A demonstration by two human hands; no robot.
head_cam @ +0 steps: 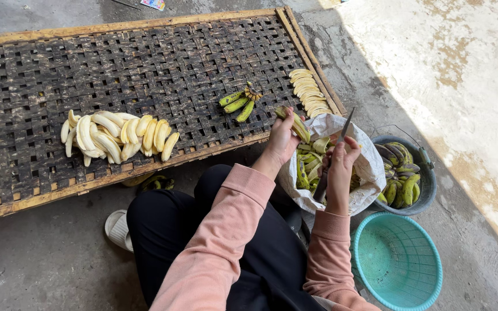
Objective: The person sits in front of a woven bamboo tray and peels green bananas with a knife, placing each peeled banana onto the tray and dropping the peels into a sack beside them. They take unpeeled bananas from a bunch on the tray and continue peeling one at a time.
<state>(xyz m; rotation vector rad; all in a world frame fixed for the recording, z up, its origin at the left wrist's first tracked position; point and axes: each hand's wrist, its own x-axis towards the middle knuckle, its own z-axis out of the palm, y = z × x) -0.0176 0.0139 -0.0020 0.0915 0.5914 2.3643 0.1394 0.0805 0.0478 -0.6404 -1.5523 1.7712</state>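
Over the white sack (370,167) of green peels, the left hand (282,140) has its fingers wrapped around a half-peeled banana (296,123), while the right hand (341,164) at its 4 o'clock grips a knife (344,128), blade toward 12. Peeled bananas (116,135) lie at 9 o'clock on the woven rack (145,63).

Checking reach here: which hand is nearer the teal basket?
Right. The right hand, holding a knife, is just above the teal basket; the left hand, holding a banana, is farther up-left.
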